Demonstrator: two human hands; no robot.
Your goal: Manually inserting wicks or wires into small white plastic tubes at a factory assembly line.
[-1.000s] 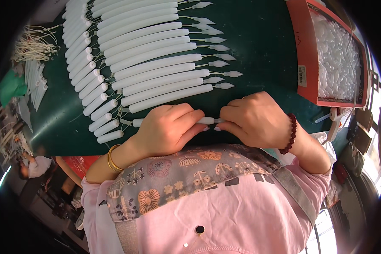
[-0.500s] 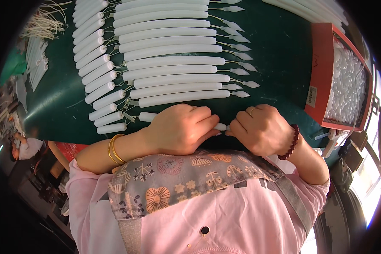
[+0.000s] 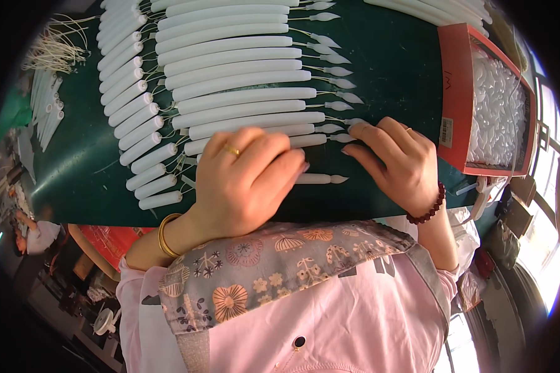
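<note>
White candle-shaped tubes [image 3: 249, 96] lie in a stacked row on the table, most with a white flame-shaped tip [image 3: 340, 82] hanging from a thin wire at the right end. My left hand [image 3: 242, 180], slightly blurred, is over the nearest tubes, its fingers loosely bent and apart; it hides their left parts. Around the nearest wired tips is my right hand [image 3: 395, 158], thumb and forefinger spread with a gap between them. Its forefinger is at a flame tip; touching or not, I cannot tell. One tube [image 3: 314, 179] closest to me has its tip [image 3: 338, 179] seated against its end.
Short white cylinders [image 3: 146, 149] line up left of the tubes, joined to them by wires. A red box [image 3: 452, 93] full of flame-shaped tips stands at the right. Loose wires [image 3: 56, 46] and thin white tubes [image 3: 46, 109] lie far left; longer white tubes [image 3: 426, 12] lie at the back.
Both hands have come apart and moved away from me, off the nearest tube, whose flame tip now sits at its end. My right hand has opened at the neighbouring tips.
</note>
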